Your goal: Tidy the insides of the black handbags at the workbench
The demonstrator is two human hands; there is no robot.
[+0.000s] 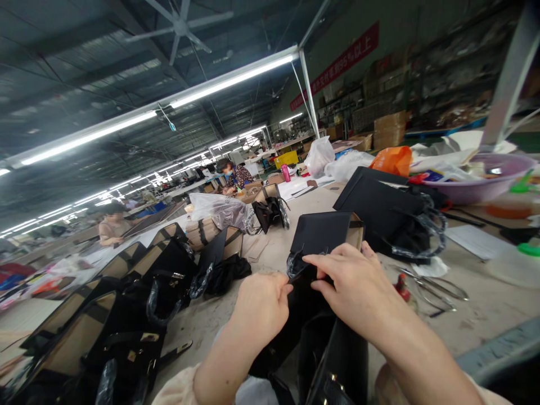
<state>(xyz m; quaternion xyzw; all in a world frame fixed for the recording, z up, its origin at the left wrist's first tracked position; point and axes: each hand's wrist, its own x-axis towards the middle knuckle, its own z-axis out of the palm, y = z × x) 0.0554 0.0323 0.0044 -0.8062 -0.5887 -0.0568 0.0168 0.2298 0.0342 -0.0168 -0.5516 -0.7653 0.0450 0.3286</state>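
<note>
A black handbag (pixel 352 354) with gold-coloured studs is close in front of me, low in the picture. My left hand (pixel 261 304) is closed, pinching the bag's upper edge between thumb and fingers. On the same edge, just to the right, my right hand (pixel 352 278) grips with thumb and bent fingers while its index finger reaches left. Both hands partly hide the edge. Right behind them stands another black bag (pixel 320 230) with a tan inside and a plastic-wrapped handle.
Several black handbags (pixel 139 270) stand in rows on the left. At right lie a large black bag (pixel 379 208), metal scissors (pixel 442 289), a purple basin (pixel 485 183) and a green-capped bottle (pixel 517 267). A co-worker (pixel 236 174) sits farther back; another person (pixel 112 225) is at left.
</note>
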